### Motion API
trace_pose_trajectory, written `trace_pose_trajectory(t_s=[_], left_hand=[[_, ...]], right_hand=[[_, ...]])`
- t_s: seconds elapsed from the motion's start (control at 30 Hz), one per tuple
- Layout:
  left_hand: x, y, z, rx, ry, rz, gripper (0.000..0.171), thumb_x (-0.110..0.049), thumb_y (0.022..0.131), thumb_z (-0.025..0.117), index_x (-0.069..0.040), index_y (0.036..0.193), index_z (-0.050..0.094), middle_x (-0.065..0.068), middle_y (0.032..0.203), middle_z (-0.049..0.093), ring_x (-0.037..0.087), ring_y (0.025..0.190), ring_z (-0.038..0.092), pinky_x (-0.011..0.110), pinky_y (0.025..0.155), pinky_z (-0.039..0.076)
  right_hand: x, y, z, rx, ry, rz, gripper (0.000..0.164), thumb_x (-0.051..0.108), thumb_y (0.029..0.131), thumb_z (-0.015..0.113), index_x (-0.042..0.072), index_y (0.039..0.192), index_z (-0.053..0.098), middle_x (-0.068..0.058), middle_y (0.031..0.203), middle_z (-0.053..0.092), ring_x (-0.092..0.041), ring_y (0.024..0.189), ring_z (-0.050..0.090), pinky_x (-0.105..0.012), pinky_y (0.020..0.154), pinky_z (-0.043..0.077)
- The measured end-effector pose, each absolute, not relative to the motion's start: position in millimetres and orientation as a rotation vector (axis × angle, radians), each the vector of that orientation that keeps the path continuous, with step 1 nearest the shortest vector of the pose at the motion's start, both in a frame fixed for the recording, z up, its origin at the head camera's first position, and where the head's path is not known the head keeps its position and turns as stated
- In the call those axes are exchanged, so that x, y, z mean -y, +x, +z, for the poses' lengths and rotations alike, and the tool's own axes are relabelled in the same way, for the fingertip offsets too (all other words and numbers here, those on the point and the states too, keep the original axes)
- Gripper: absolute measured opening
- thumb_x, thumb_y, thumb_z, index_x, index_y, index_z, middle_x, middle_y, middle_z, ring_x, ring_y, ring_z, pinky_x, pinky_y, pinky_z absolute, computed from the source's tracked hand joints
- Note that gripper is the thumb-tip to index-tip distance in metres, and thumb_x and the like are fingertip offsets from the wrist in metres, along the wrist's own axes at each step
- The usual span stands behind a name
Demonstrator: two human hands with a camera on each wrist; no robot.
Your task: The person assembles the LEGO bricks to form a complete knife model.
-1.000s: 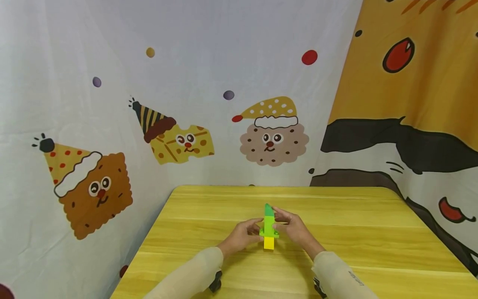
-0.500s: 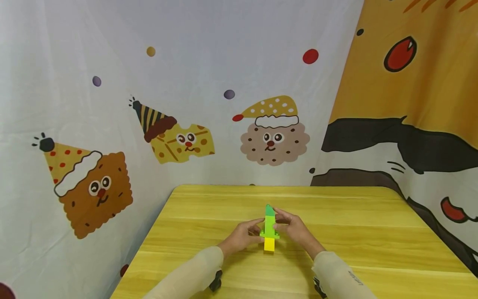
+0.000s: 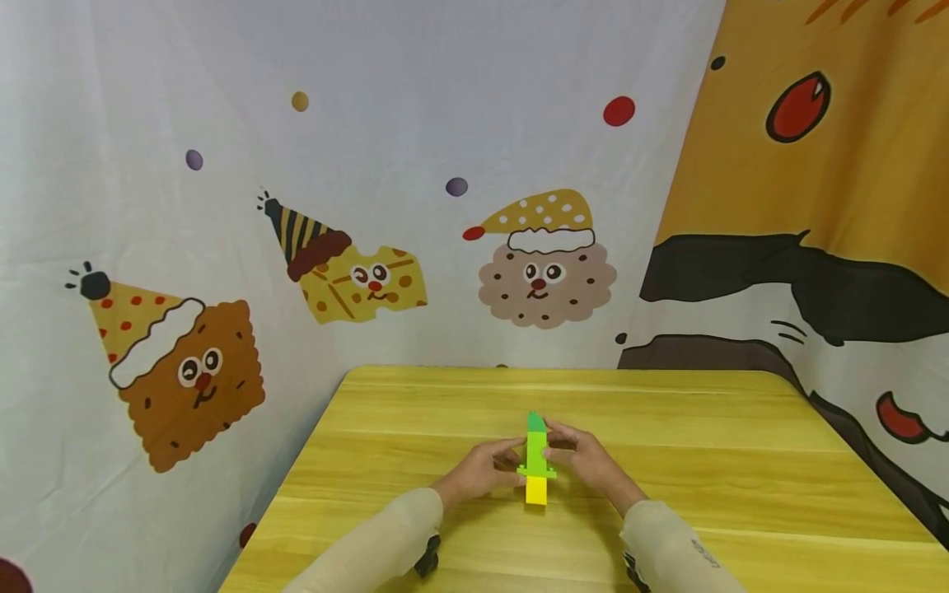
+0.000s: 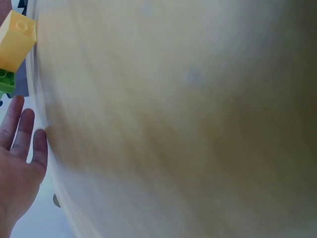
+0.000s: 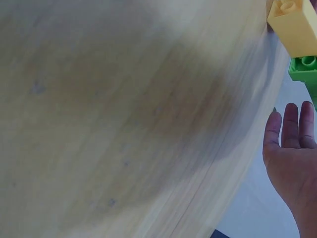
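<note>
A rocket-like stack of building blocks [image 3: 537, 455] stands upright between both hands. It has a yellow block [image 3: 536, 491] at the bottom, a lime-green studded plate and column above, and a darker green sloped tip [image 3: 536, 422]. The left hand [image 3: 482, 473] holds its left side, thumb low near the plate. From the right, the right hand [image 3: 586, 463] holds it with thumb on the lime column and index finger near the tip. In the left wrist view, several fingers [image 4: 22, 130] stretch out below the yellow block [image 4: 17, 42]. The right wrist view likewise shows extended fingers [image 5: 291, 126] below the yellow block [image 5: 297, 29].
A wood-grain table [image 3: 704, 461] lies under the hands. Behind it hangs a white cloth [image 3: 385, 123] printed with cartoon cookies and cheese, with an orange and black part on the right. Dark straps [image 3: 427, 557] show beneath the sleeves.
The block stack and both hands have shifted slightly down in the head view, toward the person. Both hands keep nearly the same hold.
</note>
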State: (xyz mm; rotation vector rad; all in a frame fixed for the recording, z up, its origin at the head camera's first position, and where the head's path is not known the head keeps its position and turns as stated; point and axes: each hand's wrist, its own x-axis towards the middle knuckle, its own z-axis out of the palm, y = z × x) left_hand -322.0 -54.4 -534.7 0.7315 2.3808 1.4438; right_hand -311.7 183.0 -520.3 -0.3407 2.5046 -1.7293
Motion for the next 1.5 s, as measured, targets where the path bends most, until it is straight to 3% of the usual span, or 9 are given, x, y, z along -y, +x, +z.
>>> trace_pose_trajectory(t_s=[0.3, 0.73, 0.97, 1.3, 1.5], left_hand=[[54.1, -323.2, -535.5, -2.408, 0.784, 1.388, 0.066, -0.031, 0.086, 0.079, -0.018, 0.145, 0.052, 0.001, 0.141, 0.054, 0.026, 0.127, 0.052, 0.045, 0.104, 0.042], [57.0, -321.2, -537.5, -2.478, 0.778, 1.275, 0.063, -0.040, 0.085, 0.079, -0.018, 0.140, 0.058, -0.001, 0.134, 0.056, 0.025, 0.126, 0.051, 0.048, 0.103, 0.042], [58.3, -317.1, -534.1, -2.512, 0.762, 1.170, 0.066, -0.048, 0.086, 0.076, -0.018, 0.141, 0.057, 0.005, 0.144, 0.048, 0.031, 0.135, 0.038, 0.055, 0.104, 0.039], [56.6, -317.2, -533.0, -2.541, 0.728, 1.152, 0.061, -0.044, 0.085, 0.078, -0.019, 0.138, 0.061, 0.003, 0.139, 0.053, 0.030, 0.132, 0.042, 0.056, 0.105, 0.036], [61.7, -323.6, -536.2, -2.490, 0.713, 1.246, 0.064, -0.043, 0.086, 0.078, -0.015, 0.140, 0.058, 0.001, 0.138, 0.056, 0.027, 0.130, 0.048, 0.050, 0.106, 0.039]], right_hand=[[-183.7, -310.7, -524.4, -2.508, -0.291, -1.668, 0.058, 0.021, 0.095, 0.069, 0.011, 0.148, 0.048, -0.012, 0.128, 0.060, -0.030, 0.118, 0.055, -0.055, 0.100, 0.043], [-183.2, -306.7, -524.6, -2.525, -0.355, -1.584, 0.050, 0.019, 0.098, 0.065, 0.002, 0.143, 0.051, -0.018, 0.131, 0.058, -0.035, 0.119, 0.053, -0.058, 0.097, 0.043], [-182.9, -306.2, -528.1, -2.473, -0.412, -1.596, 0.050, 0.018, 0.099, 0.063, -0.004, 0.142, 0.050, -0.020, 0.132, 0.058, -0.035, 0.120, 0.054, -0.056, 0.100, 0.041], [-182.7, -303.3, -530.2, -2.450, -0.340, -1.594, 0.051, 0.017, 0.099, 0.062, -0.009, 0.140, 0.048, -0.022, 0.134, 0.056, -0.038, 0.123, 0.052, -0.057, 0.102, 0.040], [-186.1, -304.0, -528.6, -2.529, -0.278, -1.572, 0.048, 0.015, 0.099, 0.063, -0.008, 0.140, 0.050, -0.021, 0.132, 0.058, -0.037, 0.123, 0.053, -0.055, 0.103, 0.040]])
